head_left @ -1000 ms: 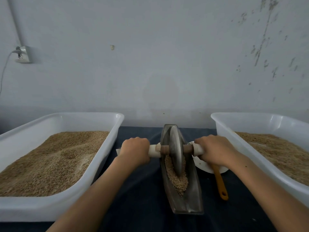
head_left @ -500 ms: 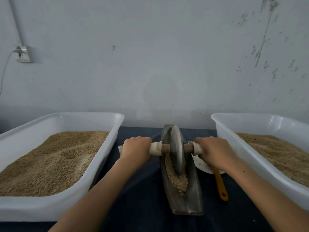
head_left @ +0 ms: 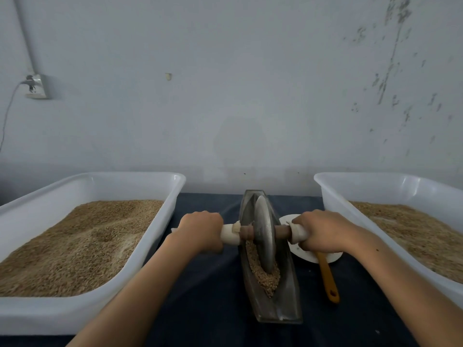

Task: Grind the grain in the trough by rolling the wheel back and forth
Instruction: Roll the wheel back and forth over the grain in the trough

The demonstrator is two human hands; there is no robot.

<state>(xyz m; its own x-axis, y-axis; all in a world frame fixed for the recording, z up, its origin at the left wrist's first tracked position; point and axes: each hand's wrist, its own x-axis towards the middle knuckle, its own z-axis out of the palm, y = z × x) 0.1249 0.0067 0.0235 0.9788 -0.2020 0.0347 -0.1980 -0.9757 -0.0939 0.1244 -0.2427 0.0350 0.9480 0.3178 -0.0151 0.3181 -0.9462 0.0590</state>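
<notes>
- The left hand point(head_left: 200, 230) has its fingers clenched round the pale left handle point(head_left: 229, 234) of the axle, knuckles up.
- The right hand point(head_left: 323, 231) grips the pale right handle point(head_left: 297, 232) the same way, fingers curled over it.
- The grey metal wheel point(head_left: 264, 234) stands upright on edge in the boat-shaped metal trough point(head_left: 288, 296), between the two hands, with its brown wooden axle point(head_left: 246, 231) passing through its centre.
- The wheel sits about midway along the trough, its lower rim sunk in the grain point(head_left: 265, 276).
- That grain lies heaped in the trough's groove, mostly on the near side of the wheel and along its left face.
- The trough lies lengthwise on the dark blue counter point(head_left: 213, 296), pointing away from the person toward the wall point(head_left: 250, 83).
- A white plastic tub point(head_left: 62, 319) of grain stands to the left of the trough, another white tub point(head_left: 333, 196) of grain to the right.
- Just beside the trough on the right lies a white dish point(head_left: 305, 255), partly under the right hand, with an orange handle point(head_left: 328, 279) reaching toward the person.
- A socket point(head_left: 36, 86) with a cable plugged in hangs on the wall at upper left.
</notes>
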